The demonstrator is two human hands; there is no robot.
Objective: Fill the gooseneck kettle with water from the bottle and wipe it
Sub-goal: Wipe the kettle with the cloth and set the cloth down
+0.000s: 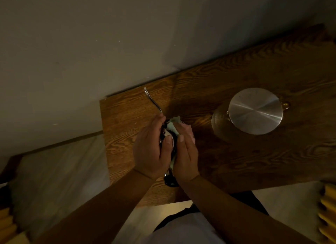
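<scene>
We judge we're wiping: left hand (151,149) clasps the kettle (166,134), right hand (185,149) presses the cloth (173,128) against it, left of the upturned pot (255,111); next, the spout (151,100).

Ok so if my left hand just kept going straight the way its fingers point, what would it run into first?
The left hand points up the table toward the wall, along the kettle's spout. Past the kettle it holds, the spout comes first, then probably the wall, though depth is unclear here.

Kettle (168,134) on table (236,162) between 2 hands; pot (254,111) right, well apart
</scene>
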